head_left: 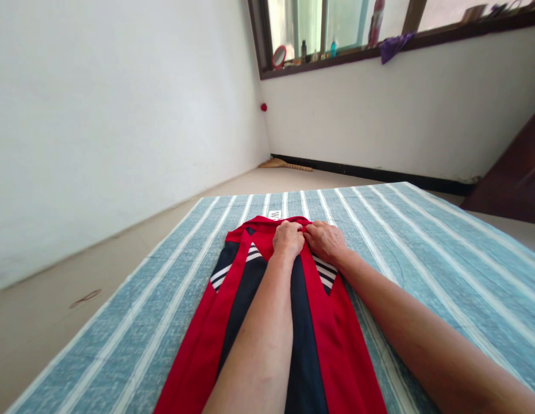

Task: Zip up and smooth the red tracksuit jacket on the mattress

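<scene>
A red and navy garment (245, 299) with white stripes lies flat along a blue striped mattress (400, 253), its collar end pointing away from me. My left hand (288, 238) is curled into a fist on the collar, fingers pinching the red fabric. Right beside it, my right hand (326, 240) also grips the collar edge, fingers bent down into the cloth. Both forearms stretch over the garment and hide part of its middle.
The mattress lies on a beige floor (43, 322) near a white wall (99, 115). A broom (284, 165) rests at the far corner. A window sill (336, 54) holds bottles, a small mirror and a purple cloth. Dark wooden furniture (517, 172) stands at the right.
</scene>
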A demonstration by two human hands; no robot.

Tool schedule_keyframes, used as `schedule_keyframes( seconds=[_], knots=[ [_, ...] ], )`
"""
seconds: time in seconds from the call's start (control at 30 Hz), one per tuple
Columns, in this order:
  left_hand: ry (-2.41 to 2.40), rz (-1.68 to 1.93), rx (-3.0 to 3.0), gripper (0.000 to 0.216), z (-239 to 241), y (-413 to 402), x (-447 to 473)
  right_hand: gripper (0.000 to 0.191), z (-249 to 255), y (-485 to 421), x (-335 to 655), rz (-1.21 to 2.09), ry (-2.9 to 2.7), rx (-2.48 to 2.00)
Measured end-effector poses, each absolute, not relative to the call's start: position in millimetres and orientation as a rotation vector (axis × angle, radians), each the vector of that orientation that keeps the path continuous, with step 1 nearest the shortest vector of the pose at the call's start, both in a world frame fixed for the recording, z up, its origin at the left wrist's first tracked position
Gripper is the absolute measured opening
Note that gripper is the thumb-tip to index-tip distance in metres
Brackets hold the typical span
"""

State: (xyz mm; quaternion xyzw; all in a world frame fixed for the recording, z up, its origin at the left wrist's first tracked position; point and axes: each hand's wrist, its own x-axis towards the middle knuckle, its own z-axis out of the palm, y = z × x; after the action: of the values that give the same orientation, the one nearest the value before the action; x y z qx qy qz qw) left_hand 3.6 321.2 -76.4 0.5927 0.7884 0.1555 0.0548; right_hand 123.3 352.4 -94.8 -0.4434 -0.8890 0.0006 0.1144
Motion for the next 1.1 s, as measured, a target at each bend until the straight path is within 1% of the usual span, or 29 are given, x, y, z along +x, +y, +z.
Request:
schedule_keyframes(
  seconds=[1.1],
  knots=[
    [2.395,0.480,1.814,0.031,-76.5,319.8,3.9,0.036,-97.3,352.7,123.9,-0.024,-2.589,-1.271]
  ],
)
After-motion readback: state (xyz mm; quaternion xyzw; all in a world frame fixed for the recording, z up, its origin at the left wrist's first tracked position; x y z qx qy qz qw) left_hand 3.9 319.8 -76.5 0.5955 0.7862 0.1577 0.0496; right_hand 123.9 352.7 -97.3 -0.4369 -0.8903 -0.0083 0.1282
